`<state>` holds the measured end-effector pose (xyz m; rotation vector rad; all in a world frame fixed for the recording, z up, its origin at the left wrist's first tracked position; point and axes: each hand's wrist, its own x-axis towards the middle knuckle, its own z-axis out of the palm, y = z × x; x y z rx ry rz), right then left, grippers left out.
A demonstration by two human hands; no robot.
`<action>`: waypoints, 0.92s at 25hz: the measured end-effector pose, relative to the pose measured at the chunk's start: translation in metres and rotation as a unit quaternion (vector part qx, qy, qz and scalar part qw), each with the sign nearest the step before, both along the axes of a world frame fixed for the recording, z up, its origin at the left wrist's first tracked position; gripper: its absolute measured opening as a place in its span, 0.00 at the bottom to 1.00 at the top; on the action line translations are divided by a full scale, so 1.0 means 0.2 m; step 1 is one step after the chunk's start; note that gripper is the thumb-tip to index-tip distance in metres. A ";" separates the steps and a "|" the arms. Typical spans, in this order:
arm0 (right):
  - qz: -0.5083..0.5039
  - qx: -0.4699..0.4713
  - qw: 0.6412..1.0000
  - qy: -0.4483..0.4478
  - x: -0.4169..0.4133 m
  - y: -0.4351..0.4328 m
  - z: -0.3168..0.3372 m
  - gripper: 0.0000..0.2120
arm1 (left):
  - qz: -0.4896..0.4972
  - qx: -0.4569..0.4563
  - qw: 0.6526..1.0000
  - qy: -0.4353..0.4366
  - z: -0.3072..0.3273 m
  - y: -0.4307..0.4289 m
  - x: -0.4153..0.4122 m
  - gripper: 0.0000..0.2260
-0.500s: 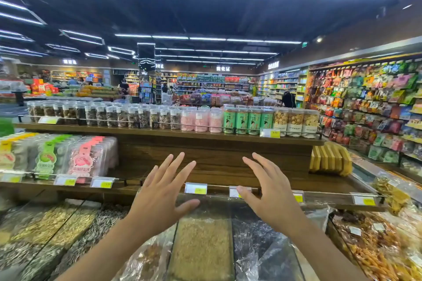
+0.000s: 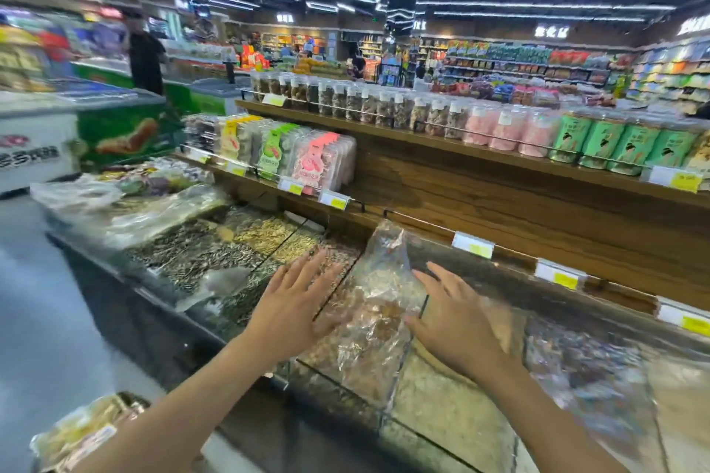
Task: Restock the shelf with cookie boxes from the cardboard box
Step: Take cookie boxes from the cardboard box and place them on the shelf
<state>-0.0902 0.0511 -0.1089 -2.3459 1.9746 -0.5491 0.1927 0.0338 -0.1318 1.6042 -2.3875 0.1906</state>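
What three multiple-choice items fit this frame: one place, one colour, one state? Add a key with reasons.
1. Where do the green canisters stand?
A. in a trolley
B. on the top shelf, right of the pink tubs
C. on the floor

2. What colour patch do the price tags carry?
A. blue
B. red
C. yellow

3. How are the left hand and right hand?
A. open, holding nothing
B. gripping a box
C. in fists

Key:
1 B, the canisters line the upper wooden shelf past the tubs.
2 C, each tag shows a yellow patch.
3 A, the fingers are straight and spread, with nothing gripped.
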 end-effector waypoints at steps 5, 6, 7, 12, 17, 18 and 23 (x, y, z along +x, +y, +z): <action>0.116 0.082 0.990 -0.001 0.72 -0.08 -0.26 0.35 | 0.107 0.076 0.991 -0.007 -0.28 0.19 0.68 0.38; 0.135 0.104 0.985 -0.005 0.86 -0.08 -0.30 0.35 | 0.125 0.091 0.988 -0.004 -0.32 0.23 0.81 0.38; 0.156 0.119 0.980 -0.010 0.99 -0.09 -0.34 0.35 | 0.142 0.104 0.984 0.002 -0.36 0.28 0.93 0.37; 0.235 0.151 0.960 0.014 1.76 -0.06 -0.57 0.35 | 0.247 0.148 0.957 0.040 -0.59 0.56 1.66 0.37; 0.284 0.185 0.941 0.027 2.31 -0.04 -0.71 0.33 | 0.322 0.193 0.925 0.055 -0.78 0.77 2.18 0.36; 0.290 0.193 0.937 0.029 2.38 -0.04 -0.73 0.33 | 0.334 0.201 0.919 0.055 -0.81 0.80 2.25 0.37; 0.326 0.207 0.919 0.075 2.71 -0.14 -0.90 0.33 | 0.363 0.229 0.898 0.092 -0.94 0.83 2.51 0.53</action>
